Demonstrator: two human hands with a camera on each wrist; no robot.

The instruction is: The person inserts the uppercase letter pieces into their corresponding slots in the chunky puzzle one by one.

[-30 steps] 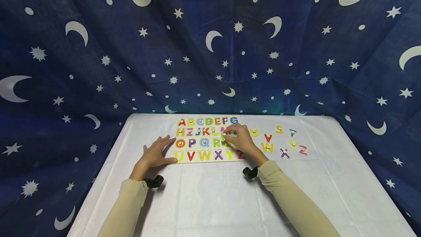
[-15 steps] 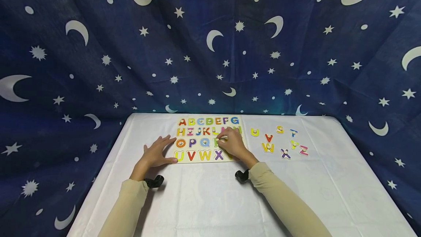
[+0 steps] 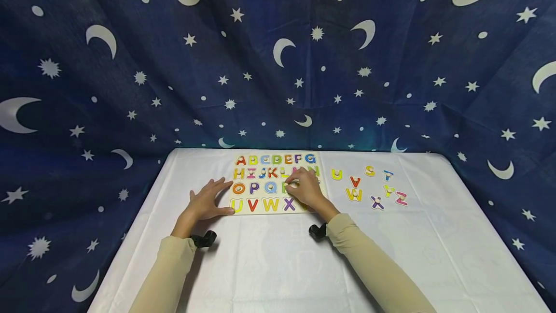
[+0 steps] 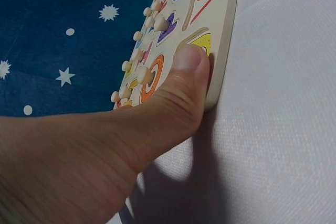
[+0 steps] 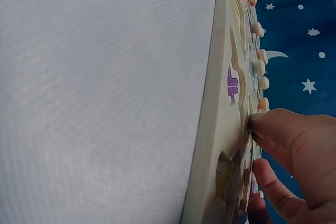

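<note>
A wooden alphabet puzzle board [image 3: 257,214] lies on the white table. My left hand [image 3: 205,203] spreads its fingers along the board's left side. In the left wrist view its thumb [image 4: 181,85] presses the corner by the yellow U slot. My right hand [image 3: 309,190] reaches over the board's right part. Its thumb and forefinger pinch the knob of the green letter R piece [image 3: 284,190], at the R place right of the blue Q [image 3: 271,188]. The hand covers much of that piece and the places to its right. Knobbed pieces A through Q fill the places before it.
Right of the board lie several loose letter pieces, among them a yellow U [image 3: 336,174], red V [image 3: 355,181], yellow W [image 3: 354,194], purple X [image 3: 377,202] and pink Z [image 3: 401,198]. A dark blue curtain [image 3: 243,62] with moons and stars hangs behind the table.
My right hand has moved left with the green letter R piece and lowered it onto the R place, staying there over the last half second. The left hand has stayed put.
</note>
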